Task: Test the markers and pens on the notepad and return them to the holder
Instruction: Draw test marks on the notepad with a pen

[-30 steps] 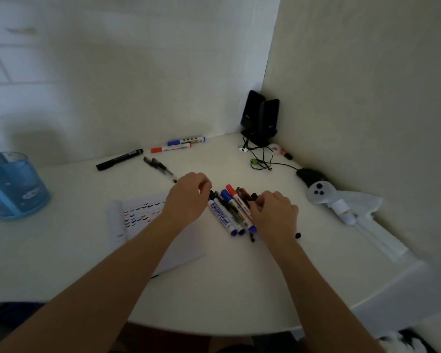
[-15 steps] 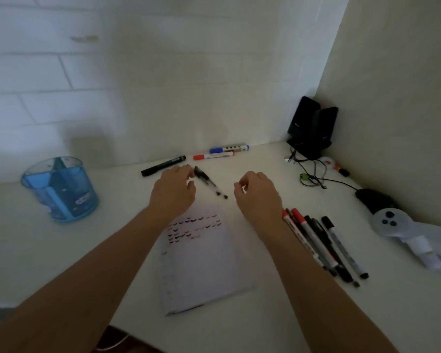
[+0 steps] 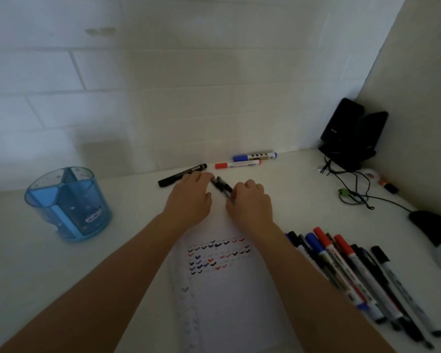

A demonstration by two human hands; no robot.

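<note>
Notepad [image 3: 229, 289]: lying flat on the worktop [image 3: 125, 250], showing rows of small coloured ticks.
Black pens [image 3: 223, 186]: lying slantwise just beyond the notepad's far edge, between both hands.
Left hand [image 3: 189, 200]: its fingers [image 3: 206, 177] are touching the pens' far end; I cannot tell whether they are gripping.
Right hand [image 3: 250, 202]: its fingers are curling over the pens' near end, gripping it.
Holder [image 3: 69, 205]: blue, standing well left of the notepad.
Row of markers [image 3: 354, 276]: lying side by side just right of the notepad.
Black marker [image 3: 181, 175], red marker [image 3: 237, 165], blue marker [image 3: 255, 156]: lying beyond the notepad, by the wall.
</note>
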